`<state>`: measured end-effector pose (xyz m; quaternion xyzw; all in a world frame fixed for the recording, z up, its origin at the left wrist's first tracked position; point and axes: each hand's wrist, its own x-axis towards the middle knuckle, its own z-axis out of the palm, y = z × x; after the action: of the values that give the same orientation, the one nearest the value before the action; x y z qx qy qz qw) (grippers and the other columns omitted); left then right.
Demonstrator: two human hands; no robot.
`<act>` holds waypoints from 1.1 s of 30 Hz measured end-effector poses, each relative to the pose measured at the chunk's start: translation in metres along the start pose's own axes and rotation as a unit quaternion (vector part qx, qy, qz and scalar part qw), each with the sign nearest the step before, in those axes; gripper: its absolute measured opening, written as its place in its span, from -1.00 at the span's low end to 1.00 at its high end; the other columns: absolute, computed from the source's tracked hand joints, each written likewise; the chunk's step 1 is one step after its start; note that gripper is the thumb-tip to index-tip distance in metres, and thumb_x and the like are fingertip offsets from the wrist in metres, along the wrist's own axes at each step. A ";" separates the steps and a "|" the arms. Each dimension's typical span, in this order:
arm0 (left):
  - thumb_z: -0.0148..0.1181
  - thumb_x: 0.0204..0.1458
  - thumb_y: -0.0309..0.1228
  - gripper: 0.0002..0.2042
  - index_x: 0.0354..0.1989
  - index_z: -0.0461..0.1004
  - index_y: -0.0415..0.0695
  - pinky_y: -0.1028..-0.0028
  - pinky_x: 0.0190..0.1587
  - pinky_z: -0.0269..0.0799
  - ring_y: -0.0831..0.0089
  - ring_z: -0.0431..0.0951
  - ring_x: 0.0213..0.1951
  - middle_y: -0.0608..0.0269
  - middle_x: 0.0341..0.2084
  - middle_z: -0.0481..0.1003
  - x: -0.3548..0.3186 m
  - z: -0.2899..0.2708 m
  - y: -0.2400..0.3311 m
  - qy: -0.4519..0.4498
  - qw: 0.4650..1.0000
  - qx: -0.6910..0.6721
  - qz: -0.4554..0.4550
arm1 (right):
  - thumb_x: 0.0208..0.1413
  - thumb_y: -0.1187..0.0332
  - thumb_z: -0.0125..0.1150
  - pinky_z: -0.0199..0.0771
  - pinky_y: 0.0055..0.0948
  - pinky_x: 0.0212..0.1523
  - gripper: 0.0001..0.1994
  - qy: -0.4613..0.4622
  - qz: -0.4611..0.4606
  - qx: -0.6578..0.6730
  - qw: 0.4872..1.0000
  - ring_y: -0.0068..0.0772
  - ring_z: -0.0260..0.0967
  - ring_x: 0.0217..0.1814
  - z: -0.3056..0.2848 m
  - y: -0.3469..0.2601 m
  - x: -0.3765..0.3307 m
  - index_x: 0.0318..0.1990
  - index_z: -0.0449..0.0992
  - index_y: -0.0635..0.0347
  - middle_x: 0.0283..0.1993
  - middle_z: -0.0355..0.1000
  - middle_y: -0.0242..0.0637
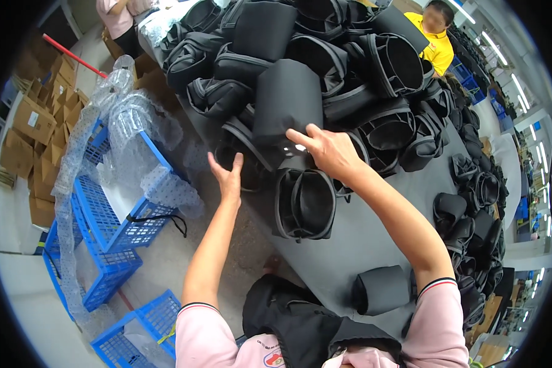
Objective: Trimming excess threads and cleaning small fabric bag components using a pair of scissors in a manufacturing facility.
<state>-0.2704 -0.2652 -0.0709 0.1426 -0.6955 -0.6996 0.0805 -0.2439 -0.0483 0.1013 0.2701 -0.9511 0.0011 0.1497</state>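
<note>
Bag (288,98): right hand (335,152) at lower edge, grip unclear.
Empty left hand (229,179), spread to its left, could steady it.

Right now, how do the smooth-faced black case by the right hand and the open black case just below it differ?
The smooth-faced case shows a plain outer panel; the open case shows its mouth and inner folds.
The smooth-faced case has the right hand at its lower edge; the open case sits nearer the wearer, no hand on it.
Both are black.
</note>
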 end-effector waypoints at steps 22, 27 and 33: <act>0.19 -0.08 0.06 -0.04 0.32 -0.34 -0.04 0.24 0.29 -0.27 0.22 -0.23 0.33 0.02 0.32 -0.27 -0.026 -0.022 -0.027 0.028 0.988 -0.116 -0.093 | -0.15 0.56 0.12 0.41 -0.27 -0.44 -0.44 0.032 0.145 0.194 0.970 -0.16 0.37 -0.41 -0.018 -0.020 -0.056 0.10 0.29 -0.09 -0.36 0.32 -0.28; 0.08 -0.02 0.09 -0.15 0.33 -0.31 0.12 0.13 0.20 -0.09 0.18 -0.07 0.27 0.16 0.30 -0.15 -0.042 -0.037 -0.041 -0.070 0.952 -0.275 -0.113 | -0.18 0.61 0.12 0.41 -0.35 -0.34 -0.57 0.022 0.225 0.300 0.927 -0.19 0.41 -0.32 -0.028 -0.033 -0.130 -0.06 0.41 0.06 -0.25 0.41 -0.29; 0.01 0.05 -0.23 -0.79 -0.20 0.22 0.01 0.29 -0.17 0.18 0.53 0.26 -0.15 0.43 -0.23 0.27 -0.095 -0.023 -0.017 0.102 0.982 -0.150 -0.057 | 0.03 0.54 0.12 0.26 -0.64 -0.44 -0.84 0.059 0.493 0.436 0.750 -0.66 0.23 -0.48 -0.096 -0.054 -0.225 -0.21 0.51 0.21 -0.50 0.37 -0.37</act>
<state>-0.1717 -0.2576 -0.0791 0.2395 -0.5616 -0.7810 0.1316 -0.0067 0.0286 0.1242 -0.2007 -0.8375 0.5057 0.0505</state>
